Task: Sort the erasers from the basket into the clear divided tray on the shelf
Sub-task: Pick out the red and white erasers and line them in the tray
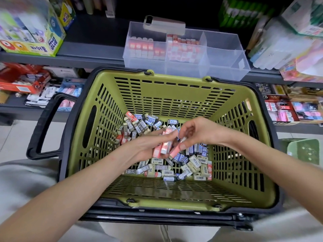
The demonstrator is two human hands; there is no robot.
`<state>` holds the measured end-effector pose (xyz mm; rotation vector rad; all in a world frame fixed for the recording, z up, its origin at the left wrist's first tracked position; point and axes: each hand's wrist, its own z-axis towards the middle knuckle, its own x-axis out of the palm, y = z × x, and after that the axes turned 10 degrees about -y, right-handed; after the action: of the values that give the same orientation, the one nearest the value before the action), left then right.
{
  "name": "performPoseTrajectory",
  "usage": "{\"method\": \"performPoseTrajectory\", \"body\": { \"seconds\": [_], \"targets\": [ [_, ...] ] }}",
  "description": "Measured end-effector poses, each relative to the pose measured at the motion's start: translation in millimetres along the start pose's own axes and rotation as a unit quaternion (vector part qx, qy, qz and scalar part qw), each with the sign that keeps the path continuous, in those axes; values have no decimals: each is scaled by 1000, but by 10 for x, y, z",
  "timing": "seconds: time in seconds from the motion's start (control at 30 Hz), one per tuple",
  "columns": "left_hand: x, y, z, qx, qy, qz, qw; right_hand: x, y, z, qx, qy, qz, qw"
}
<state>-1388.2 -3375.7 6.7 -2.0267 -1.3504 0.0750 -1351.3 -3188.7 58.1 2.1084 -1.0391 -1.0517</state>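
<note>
Left hand (146,144) fingers curl round a loose fan of pink-sleeved rectangular erasers (164,145); right hand (197,131) pinches a single pink eraser (175,151). Overfilled, the fan may slip back into the slotted green plastic basket (174,79).

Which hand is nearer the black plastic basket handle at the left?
Left. The left hand, holding pink-sleeved erasers, is right of the black plastic handle; the right hand lies farther right.

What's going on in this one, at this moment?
The left hand holds a bunch of pink erasers over the basket, and the right hand pinches one more pink eraser beside them. Mixed erasers lie loose in the basket. On the shelf, the tray's two left compartments hold red-and-white erasers.
</note>
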Motion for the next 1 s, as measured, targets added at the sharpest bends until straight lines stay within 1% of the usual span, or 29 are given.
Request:
{"method": "performPoseTrajectory", "body": {
  "seconds": [0.1, 0.13, 0.2, 0.23, 0.27, 0.3, 0.33, 0.37, 0.4, 0.43, 0.47, 0.5, 0.57, 0.67, 0.73, 0.93, 1.0],
  "targets": [
    [-11, 18, -26, -15, 49, 12, 999, 163, 10, -9, -28, -63, 49, 996],
    [-17, 27, -22, -14, 60, 11, 998, 170, -11, -17, -22, -68, 75, 995],
    [-18, 22, -19, -10, 65, 5, 998, 104, -96, -23, 5, -45, 125, 991],
    [-21, 16, -13, -8, 58, 4, 998, 53, -176, -8, 19, -34, 109, 993],
    [-28, 12, 3, -6, 46, 3, 999, 3, -281, 10, 35, -30, 36, 998],
    [-32, 2, 12, -7, 31, 1, 999, -37, -422, 27, 53, -23, -99, 993],
    [-38, -5, 22, -6, 19, -3, 1000, -55, -578, 38, 75, -7, -276, 958],
    [-39, -15, 23, -5, 10, -5, 1000, -38, -722, 37, 95, 16, -454, 886],
    [-37, -23, 27, -2, 7, -7, 1000, 12, -857, 30, 103, 43, -586, 802],
    [-34, -33, 17, -1, 7, -7, 1000, 83, -958, 23, 104, 61, -662, 740],
    [-32, -35, 12, 0, 9, -5, 1000, 149, -1032, 23, 107, 73, -692, 710],
    [-28, -37, 4, 0, 10, -3, 1000, 193, -1086, 24, 114, 75, -699, 702],
    [-27, -40, -8, 1, 9, -1, 1000, 217, -1155, 39, 116, 82, -699, 701],
    [-29, -50, -17, 7, 15, -4, 1000, 233, -1224, 47, 125, 103, -680, 715],
    [-27, -48, -21, 9, 12, -6, 1000, 241, -1229, 39, 114, 106, -672, 724],
    [-25, -54, -32, 7, 1, -3, 1000, 215, -1200, 37, 100, 74, -582, 804],
    [-24, -63, -41, 7, -6, -7, 1000, 263, -1210, 9, 107, 61, -534, 837]
  ]
}}
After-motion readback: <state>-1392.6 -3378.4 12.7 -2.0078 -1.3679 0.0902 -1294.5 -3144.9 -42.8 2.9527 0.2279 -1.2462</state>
